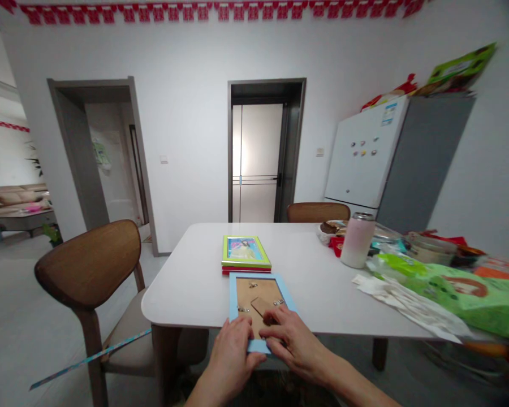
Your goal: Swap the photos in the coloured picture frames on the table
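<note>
A light blue picture frame (285,295) lies face down at the table's near edge, its brown backing board (246,296) showing. Metal clips sit along the top and both sides of the board, and a stand leg (258,305) slants across its middle. My left hand (234,346) grips the lower left corner, thumb at the bottom edge. My right hand (294,339) is closed at the lower right, with thumb and index finger pinching at the bottom edge; any clip there is hidden by the fingers. Just beyond lies a green picture frame (246,262) on a red frame (246,271).
On the white table (186,294) a pink bottle (358,240) stands to the right. Beside it are white gloves or cloth (407,302), a green wipes pack (462,294) and assorted containers. Wooden chairs stand at the left (93,265) and far side (318,212).
</note>
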### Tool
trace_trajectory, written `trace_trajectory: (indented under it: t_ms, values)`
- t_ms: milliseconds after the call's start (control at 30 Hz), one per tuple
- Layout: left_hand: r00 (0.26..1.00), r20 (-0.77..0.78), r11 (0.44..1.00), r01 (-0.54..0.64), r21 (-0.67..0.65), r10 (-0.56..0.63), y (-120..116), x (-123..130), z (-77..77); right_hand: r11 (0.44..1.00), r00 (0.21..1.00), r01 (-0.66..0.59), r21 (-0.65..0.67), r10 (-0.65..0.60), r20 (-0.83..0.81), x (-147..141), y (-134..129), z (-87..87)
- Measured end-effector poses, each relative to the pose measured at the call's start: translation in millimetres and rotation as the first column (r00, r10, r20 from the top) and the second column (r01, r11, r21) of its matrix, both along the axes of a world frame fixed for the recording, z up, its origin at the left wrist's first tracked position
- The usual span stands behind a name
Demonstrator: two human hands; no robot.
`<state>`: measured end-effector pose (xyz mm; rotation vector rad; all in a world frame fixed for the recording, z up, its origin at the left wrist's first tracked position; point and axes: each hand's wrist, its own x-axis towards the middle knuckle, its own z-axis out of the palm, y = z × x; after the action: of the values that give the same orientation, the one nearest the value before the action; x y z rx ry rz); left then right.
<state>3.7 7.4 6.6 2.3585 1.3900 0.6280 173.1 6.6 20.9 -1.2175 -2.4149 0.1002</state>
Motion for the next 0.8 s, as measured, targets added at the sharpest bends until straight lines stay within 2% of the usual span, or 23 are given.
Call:
trace_trajectory:
  t_ms: [167,300,500,667,800]
  values:
    - [1.0,0.019,1.0,0.001,0.023,-0.002,0.1,-1.5,-0.5,0.995,0.995,-0.096,-0.009,0.096,0.025,6.6,-4.9,4.3]
    - [0.999,0.05,1.0,-0.004,0.023,0.003,-0.3,-2.2,-4.2,0.994,0.995,-0.102,-0.045,0.101,-0.02,1.6,1.3,4.4]
    - [0.997,0.08,0.999,-0.015,0.036,0.012,-1.8,-2.1,-4.8,0.998,0.992,0.024,-0.066,-0.032,-0.121,-31.8,46.0,-7.6]
    - [0.996,0.083,0.999,-0.027,0.023,0.025,-3.4,-2.8,-4.0,0.983,0.985,0.168,-0.072,-0.17,-0.026,-47.9,76.2,-16.8]
    - [0.995,0.094,0.999,-0.028,0.019,0.026,-3.3,-3.3,-6.6,0.98,0.981,0.191,-0.054,-0.191,0.007,-49.1,81.7,-23.6]
